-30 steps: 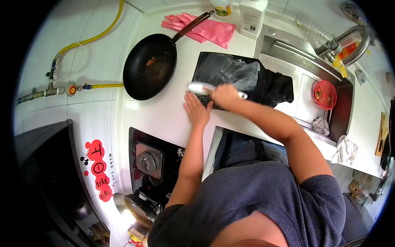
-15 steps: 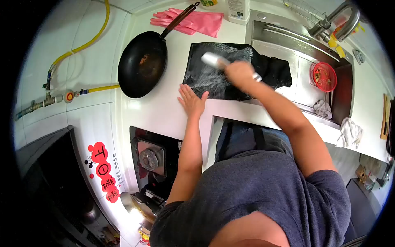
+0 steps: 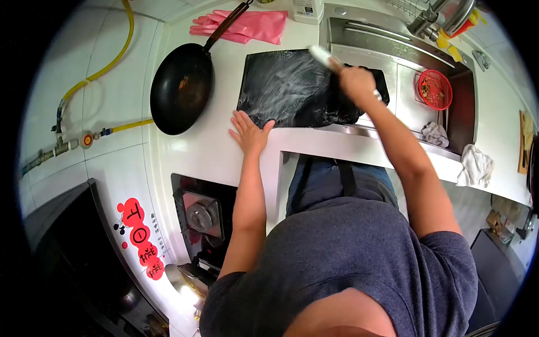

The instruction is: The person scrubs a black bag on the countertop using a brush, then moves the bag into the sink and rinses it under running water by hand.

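The worktop (image 3: 185, 151) is white and runs from the tiled wall (image 3: 118, 112) on the left to the sink (image 3: 463, 112) on the right. A strip of its surface separates the black wok (image 3: 179, 95) from the black cloth (image 3: 281, 84); a narrower strip lies between the cloth's far edge and the pink gloves (image 3: 255, 28). Nearer my body, the worktop extends between the wok and the gas hob (image 3: 230, 210). The cloth lies flat at its left, carries white streaks, and bunches at its right, where it reaches over the sink's left side. The red basket (image 3: 450, 92) stands inside the sink, well apart from the cloth.

My right grip (image 3: 357, 87) is clenched around the handle of a white brush (image 3: 321, 55). The brush head points away and left, at the cloth's far edge; I cannot tell whether it touches the fabric. The right elbow is bent outward, and the forearm slants in across the sink's front edge.

My left grip (image 3: 250, 133) is released: palm down, fingers spread at the cloth's near left corner, thumb at its near edge. The left arm extends forward, slightly bent, passing over the hob's right side.
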{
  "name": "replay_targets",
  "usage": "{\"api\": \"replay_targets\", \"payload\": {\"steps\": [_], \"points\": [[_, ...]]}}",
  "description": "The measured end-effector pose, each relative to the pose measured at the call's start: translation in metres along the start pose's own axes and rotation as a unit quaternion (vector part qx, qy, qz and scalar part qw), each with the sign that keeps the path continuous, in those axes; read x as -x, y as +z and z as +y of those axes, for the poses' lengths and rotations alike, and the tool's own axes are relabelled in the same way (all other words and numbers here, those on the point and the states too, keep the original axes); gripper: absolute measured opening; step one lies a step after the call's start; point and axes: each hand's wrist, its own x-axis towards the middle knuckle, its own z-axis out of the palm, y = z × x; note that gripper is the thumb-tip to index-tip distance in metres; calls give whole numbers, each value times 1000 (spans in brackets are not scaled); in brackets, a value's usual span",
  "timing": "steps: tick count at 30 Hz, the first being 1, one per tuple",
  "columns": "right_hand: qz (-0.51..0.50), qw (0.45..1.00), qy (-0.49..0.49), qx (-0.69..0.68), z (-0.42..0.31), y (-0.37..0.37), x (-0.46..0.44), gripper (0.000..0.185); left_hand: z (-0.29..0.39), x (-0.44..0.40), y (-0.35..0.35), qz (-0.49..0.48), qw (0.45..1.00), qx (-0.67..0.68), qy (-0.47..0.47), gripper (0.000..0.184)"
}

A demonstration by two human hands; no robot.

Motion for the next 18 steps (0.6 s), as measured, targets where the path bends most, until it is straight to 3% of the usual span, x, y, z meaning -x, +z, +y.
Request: {"api": "replay_targets", "payload": {"steps": [4, 6, 7, 8, 10, 12, 14, 16, 17, 18], "points": [[25, 999, -48, 1, -40, 3, 22, 26, 2, -5, 1, -17, 1000, -10, -14, 113], [-76, 989, -128, -1, -93, 29, 48, 30, 3, -8, 0, -18, 1000, -13, -8, 113], [-22, 979, -197, -53, -104, 33, 69, 38, 0, -5, -1, -22, 1000, -17, -7, 114], [-61, 980, -186, -36, -102, 33, 71, 49, -2, -2, -2, -31, 999, -20, -10, 115], [-65, 990, -126, 14, -62, 21, 52, 48, 1, -4, -6, -41, 999, -17, -14, 117], [-68, 998, -4, -9, -11, 9, 28, 59, 2, -6, -6, -37, 999, -5, -9, 119], [-51, 997, 55, -36, 26, 2, 14, 57, 1, -5, -6, -41, 999, -3, -10, 119], [-63, 997, 40, -29, 11, 8, 15, 57, 1, -9, -5, -33, 999, -12, -13, 118], [-40, 999, -1, -27, -13, 11, 30, 25, 1, -7, -1, -33, 999, -14, -18, 118], [-73, 994, -78, -12, -37, 15, 45, 26, -1, -6, 1, -38, 999, -17, -16, 118]]}}
